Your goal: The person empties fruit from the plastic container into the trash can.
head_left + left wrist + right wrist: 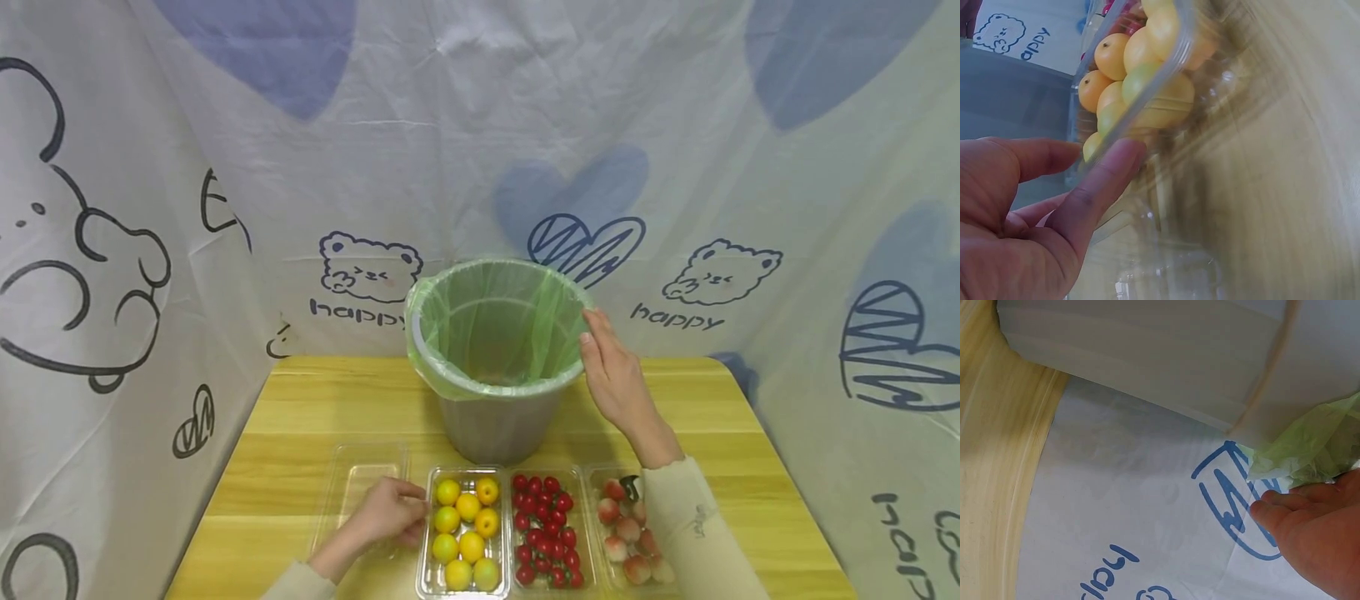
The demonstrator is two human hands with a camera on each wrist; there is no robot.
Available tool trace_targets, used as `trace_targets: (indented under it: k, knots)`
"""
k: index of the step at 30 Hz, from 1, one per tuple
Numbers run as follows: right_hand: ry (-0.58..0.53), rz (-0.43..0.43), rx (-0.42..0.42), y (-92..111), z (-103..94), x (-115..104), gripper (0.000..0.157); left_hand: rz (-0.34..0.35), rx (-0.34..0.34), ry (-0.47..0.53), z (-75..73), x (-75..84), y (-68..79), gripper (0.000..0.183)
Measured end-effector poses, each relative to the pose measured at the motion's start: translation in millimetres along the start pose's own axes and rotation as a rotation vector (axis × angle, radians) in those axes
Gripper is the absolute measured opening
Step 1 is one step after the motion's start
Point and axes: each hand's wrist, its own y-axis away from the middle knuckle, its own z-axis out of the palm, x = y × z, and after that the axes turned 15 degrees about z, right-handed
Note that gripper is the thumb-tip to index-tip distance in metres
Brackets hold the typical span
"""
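On the worktop (292,433), the tray (423,558) of yellow fruits (468,507), its long axis set twelve-to-six, is touched at three o'clock from the nearer left grip (390,510), whether pinched cannot be told, while the bin (495,425), at one o'clock, is touched by the straight-fingered right grip (618,379).

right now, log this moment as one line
left hand: touching clear rectangular plastic tray, round yellow fruits inside | right hand: touching green plastic liner on round grey bin
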Motion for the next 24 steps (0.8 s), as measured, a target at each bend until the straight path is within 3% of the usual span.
trace_targets:
  k: [8,12,24]
  knots:
    - [-0.005,-0.002,-0.003,0,-0.2,-1,0.061,-0.039,0.020,0.046,9.6,-1.3,3.4,0.045]
    - [-0.005,-0.005,-0.003,1,-0.1,-1,0.061,-0.021,0.011,0.039,10.2,-2.7,4.0,0.042]
    - [-0.009,-0.017,0.008,0,0.9,0,0.061,0.013,0.004,0.064,-7.0,0.5,7.7,0.047]
